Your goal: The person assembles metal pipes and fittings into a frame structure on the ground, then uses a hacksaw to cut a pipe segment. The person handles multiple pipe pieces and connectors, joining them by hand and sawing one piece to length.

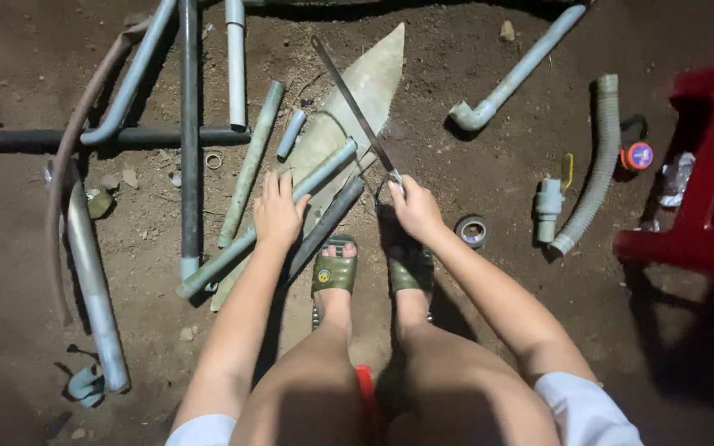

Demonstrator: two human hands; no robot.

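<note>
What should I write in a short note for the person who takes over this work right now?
Left hand: flat on the long grey pipe, pressing it down on the pointed board.
Right hand: fingers closed around the handle of the hacksaw, whose blade runs up and away over the board.
Pipe lies slanted across the board, a darker pipe beside it. Both feet in green sandals stand at the board's near end.
Done: pipe is laid and held. No cut is visible in it.
Left: the sawing itself. Elbow pipe, ribbed hose and tape roll lie to the right, untouched.
</note>
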